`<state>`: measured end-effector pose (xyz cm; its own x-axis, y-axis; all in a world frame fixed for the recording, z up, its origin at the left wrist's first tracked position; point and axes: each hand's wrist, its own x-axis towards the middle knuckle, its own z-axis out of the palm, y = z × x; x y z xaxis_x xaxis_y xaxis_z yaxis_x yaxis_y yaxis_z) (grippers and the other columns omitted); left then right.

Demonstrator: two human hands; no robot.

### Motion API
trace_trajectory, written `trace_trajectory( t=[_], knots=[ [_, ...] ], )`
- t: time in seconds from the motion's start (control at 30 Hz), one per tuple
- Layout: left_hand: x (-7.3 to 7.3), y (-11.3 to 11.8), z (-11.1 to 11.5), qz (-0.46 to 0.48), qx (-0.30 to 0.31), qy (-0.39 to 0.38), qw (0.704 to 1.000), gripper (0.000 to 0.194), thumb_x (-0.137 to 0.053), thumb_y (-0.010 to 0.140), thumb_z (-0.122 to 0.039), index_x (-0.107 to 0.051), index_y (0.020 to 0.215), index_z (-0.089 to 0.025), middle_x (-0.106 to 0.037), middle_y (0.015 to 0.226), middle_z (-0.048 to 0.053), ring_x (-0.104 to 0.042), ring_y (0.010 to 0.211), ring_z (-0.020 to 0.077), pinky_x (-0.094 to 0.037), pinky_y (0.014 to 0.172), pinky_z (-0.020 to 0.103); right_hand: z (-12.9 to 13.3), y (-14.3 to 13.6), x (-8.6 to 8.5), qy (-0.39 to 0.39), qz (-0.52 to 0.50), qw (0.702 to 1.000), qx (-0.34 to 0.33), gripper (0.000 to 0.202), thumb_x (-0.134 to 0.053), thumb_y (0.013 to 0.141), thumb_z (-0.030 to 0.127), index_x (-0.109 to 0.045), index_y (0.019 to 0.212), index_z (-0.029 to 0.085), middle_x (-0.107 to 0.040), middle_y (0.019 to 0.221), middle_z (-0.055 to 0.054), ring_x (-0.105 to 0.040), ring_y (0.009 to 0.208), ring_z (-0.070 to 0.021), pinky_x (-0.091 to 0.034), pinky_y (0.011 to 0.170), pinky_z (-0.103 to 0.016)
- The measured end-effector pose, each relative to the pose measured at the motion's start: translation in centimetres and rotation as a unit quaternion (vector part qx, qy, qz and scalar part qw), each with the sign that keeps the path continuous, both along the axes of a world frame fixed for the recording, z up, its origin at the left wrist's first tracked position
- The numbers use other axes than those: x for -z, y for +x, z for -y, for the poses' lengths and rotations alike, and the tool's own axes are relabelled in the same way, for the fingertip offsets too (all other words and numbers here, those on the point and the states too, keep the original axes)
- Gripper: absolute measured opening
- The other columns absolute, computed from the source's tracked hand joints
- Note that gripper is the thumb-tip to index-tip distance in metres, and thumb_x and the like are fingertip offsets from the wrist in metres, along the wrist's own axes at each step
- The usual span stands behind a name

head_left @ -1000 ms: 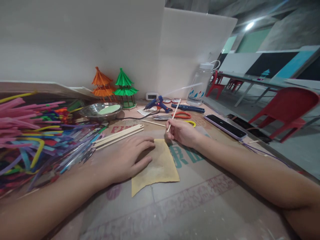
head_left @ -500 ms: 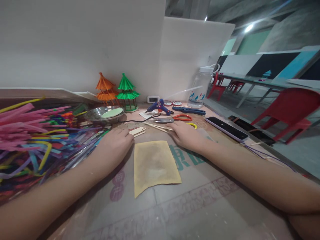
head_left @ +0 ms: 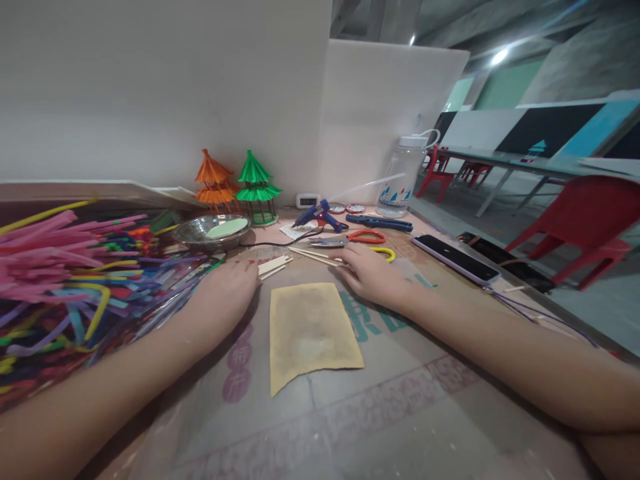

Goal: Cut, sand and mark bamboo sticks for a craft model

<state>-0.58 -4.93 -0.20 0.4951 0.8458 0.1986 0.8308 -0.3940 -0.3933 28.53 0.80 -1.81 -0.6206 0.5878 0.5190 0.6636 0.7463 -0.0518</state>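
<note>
My left hand (head_left: 225, 290) lies palm down on the table, fingers loosely stretched, at the near ends of a small bundle of flat wooden sticks (head_left: 273, 267). My right hand (head_left: 373, 272) rests palm down with its fingers slightly spread; the fingertips touch the ends of several thin wooden sticks (head_left: 314, 255). Between the two hands a yellowish sheet of paper (head_left: 315, 337) with a slanted lower edge lies flat. Just beyond my right hand are scissors with yellow handles (head_left: 387, 253), partly hidden by it, and orange-handled scissors (head_left: 367, 237).
Pipe cleaners (head_left: 60, 267) are heaped at left beside a metal bowl (head_left: 187, 232). Behind stand an orange pagoda (head_left: 215, 180), a green pagoda (head_left: 257, 187), a glue gun (head_left: 320, 217), pliers (head_left: 380, 222) and a bottle (head_left: 399, 173). A phone (head_left: 455, 259) lies at right.
My left hand has shifted slightly left and back, showing a bit more of the flat sticks. My right hand stays nearly still. The whole view has moved slightly.
</note>
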Motion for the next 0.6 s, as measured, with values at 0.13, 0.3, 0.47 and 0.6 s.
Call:
trace_trajectory(
  t=[0.13, 0.3, 0.47, 0.6],
  knots=[
    [-0.8, 1.4, 0.9, -0.018, -0.002, 0.013, 1.0, 0.023, -0.042, 0.088, -0.009, -0.064, 0.087, -0.016, -0.068, 0.082, 0.015, -0.066, 0.075, 0.0296, -0.052, 0.068, 0.041, 0.8, -0.2, -0.2, 0.058, -0.042, 0.995, -0.068, 0.023, -0.048, 0.098, 0.02, -0.063, 0.115, 0.014, -0.069, 0.099, -0.013, -0.064, 0.093, -0.0246, -0.051, 0.08, -0.037],
    [-0.8, 1.9, 1.7, 0.036, 0.011, 0.021, 0.999, 0.024, -0.045, 0.096, -0.025, -0.065, 0.093, -0.013, -0.068, 0.092, 0.019, -0.065, 0.096, 0.0361, -0.052, 0.08, 0.047, 1.8, -0.8, -0.1, 0.074, -0.013, 0.988, -0.136, 0.024, -0.043, 0.099, 0.018, -0.062, 0.114, 0.016, -0.07, 0.09, -0.011, -0.063, 0.084, -0.0224, -0.05, 0.074, -0.035],
    [-0.4, 1.0, 1.2, 0.071, 0.029, -0.02, 0.997, 0.022, -0.046, 0.086, -0.007, -0.061, 0.075, -0.018, -0.068, 0.083, 0.016, -0.065, 0.083, 0.0336, -0.051, 0.075, 0.046, 1.6, -0.7, 0.1, 0.048, -0.019, 0.991, -0.122, 0.024, -0.043, 0.099, 0.019, -0.063, 0.114, 0.015, -0.071, 0.095, -0.013, -0.064, 0.088, -0.023, -0.052, 0.074, -0.036],
    [-0.8, 1.0, 0.8, 0.084, 0.027, -0.041, 0.995, 0.021, -0.049, 0.082, -0.004, -0.059, 0.07, -0.018, -0.065, 0.076, 0.014, -0.065, 0.078, 0.0321, -0.049, 0.072, 0.043, 1.4, -0.5, 0.2, 0.043, -0.008, 0.993, -0.112, 0.025, -0.043, 0.1, 0.021, -0.063, 0.113, 0.015, -0.071, 0.096, -0.013, -0.065, 0.089, -0.023, -0.052, 0.074, -0.035]
  ],
)
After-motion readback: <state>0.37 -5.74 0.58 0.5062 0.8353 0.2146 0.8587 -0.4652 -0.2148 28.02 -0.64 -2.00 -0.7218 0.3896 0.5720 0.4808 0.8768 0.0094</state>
